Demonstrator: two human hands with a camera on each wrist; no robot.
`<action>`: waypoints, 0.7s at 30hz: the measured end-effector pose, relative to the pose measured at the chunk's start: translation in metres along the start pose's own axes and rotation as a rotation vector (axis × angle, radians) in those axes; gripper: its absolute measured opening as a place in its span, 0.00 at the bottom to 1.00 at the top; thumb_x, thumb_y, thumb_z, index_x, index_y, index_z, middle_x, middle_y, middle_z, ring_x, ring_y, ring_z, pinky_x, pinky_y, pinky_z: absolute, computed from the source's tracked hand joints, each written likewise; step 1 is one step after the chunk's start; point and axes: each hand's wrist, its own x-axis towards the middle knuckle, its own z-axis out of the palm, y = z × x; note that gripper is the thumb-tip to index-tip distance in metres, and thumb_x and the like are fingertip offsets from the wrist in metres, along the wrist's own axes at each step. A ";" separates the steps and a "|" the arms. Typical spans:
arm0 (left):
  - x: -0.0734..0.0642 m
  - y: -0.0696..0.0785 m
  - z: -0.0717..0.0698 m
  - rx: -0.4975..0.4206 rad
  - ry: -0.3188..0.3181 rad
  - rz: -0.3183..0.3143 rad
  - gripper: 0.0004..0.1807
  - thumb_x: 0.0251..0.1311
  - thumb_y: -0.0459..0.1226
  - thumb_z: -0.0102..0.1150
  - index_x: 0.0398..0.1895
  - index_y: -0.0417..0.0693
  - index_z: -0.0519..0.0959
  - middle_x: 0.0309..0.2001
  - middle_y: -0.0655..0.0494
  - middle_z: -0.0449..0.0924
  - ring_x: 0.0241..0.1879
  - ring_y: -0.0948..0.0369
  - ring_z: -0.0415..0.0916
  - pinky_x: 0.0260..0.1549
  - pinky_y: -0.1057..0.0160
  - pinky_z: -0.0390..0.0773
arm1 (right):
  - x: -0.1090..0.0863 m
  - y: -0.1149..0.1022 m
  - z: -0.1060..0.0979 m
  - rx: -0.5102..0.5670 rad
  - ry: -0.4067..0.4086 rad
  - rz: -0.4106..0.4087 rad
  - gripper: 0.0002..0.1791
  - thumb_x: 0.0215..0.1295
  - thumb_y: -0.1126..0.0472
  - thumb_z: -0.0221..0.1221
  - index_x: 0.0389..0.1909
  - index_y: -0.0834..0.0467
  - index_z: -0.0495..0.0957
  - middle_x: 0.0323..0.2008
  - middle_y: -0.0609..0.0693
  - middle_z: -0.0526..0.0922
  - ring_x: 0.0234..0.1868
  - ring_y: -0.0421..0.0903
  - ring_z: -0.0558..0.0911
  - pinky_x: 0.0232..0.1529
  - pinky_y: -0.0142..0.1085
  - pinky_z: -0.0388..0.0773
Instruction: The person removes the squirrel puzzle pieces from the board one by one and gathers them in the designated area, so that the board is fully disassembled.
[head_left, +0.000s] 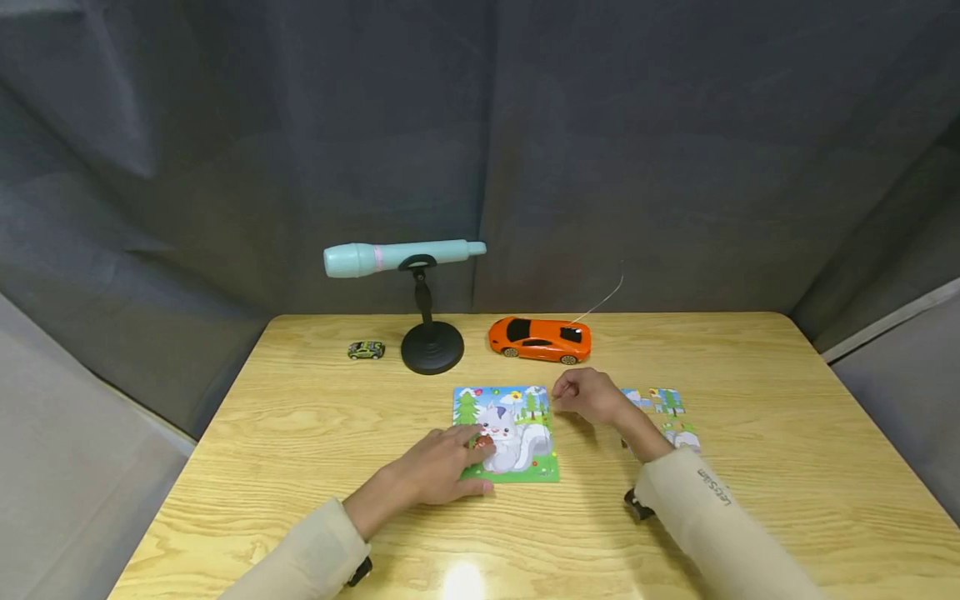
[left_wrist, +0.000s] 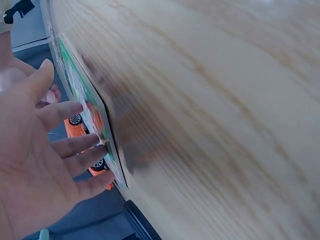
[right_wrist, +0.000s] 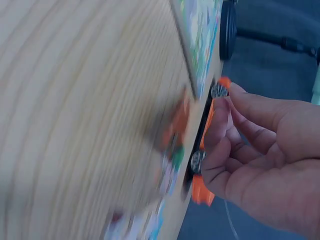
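Note:
A square squirrel jigsaw puzzle (head_left: pixel 517 458) lies flat on the table in front of me. My left hand (head_left: pixel 442 464) rests over its left side, fingers spread and fairly straight; the left wrist view has these fingers (left_wrist: pixel 75 147) along the board. Just off the puzzle's upper right corner is my right hand (head_left: pixel 588 396), thumb and index fingertips together and the other fingers curled. No piece shows between those fingertips in the right wrist view. Several loose puzzle pieces (head_left: pixel 669 402) lie to the right, partly behind my right forearm.
An orange toy car (head_left: pixel 540 340) with a thin wire stands beyond the puzzle. Left of it, a light blue microphone (head_left: pixel 420 252) sits on a black stand (head_left: pixel 432 348), with a small patterned toy car (head_left: pixel 366 350) beside it. Dark curtain (head_left: pixel 600 150) hangs behind the table.

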 end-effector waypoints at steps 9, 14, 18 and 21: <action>-0.010 -0.003 0.001 -0.014 -0.003 -0.011 0.34 0.64 0.62 0.43 0.69 0.58 0.65 0.73 0.39 0.53 0.72 0.46 0.53 0.66 0.45 0.61 | 0.016 -0.033 0.034 0.030 -0.035 -0.016 0.05 0.60 0.65 0.62 0.36 0.63 0.79 0.26 0.51 0.79 0.25 0.41 0.73 0.27 0.30 0.70; -0.017 -0.004 0.001 -0.066 -0.057 -0.061 0.34 0.64 0.62 0.43 0.70 0.61 0.62 0.73 0.35 0.48 0.73 0.45 0.49 0.66 0.41 0.59 | 0.021 -0.046 0.049 0.049 -0.057 0.001 0.06 0.59 0.66 0.63 0.37 0.63 0.80 0.27 0.51 0.80 0.26 0.41 0.74 0.28 0.30 0.71; -0.019 -0.004 0.001 -0.068 -0.068 -0.067 0.34 0.63 0.62 0.43 0.70 0.62 0.62 0.73 0.34 0.49 0.74 0.45 0.48 0.66 0.40 0.58 | 0.025 -0.050 0.057 0.045 -0.062 0.016 0.07 0.59 0.65 0.63 0.38 0.62 0.81 0.27 0.50 0.81 0.27 0.40 0.75 0.29 0.29 0.72; -0.020 -0.004 0.001 -0.060 -0.065 -0.068 0.34 0.63 0.62 0.44 0.70 0.61 0.63 0.72 0.34 0.49 0.73 0.44 0.48 0.66 0.40 0.58 | 0.026 -0.052 0.062 0.052 -0.067 0.009 0.07 0.58 0.65 0.64 0.37 0.62 0.81 0.27 0.49 0.82 0.27 0.40 0.76 0.29 0.28 0.72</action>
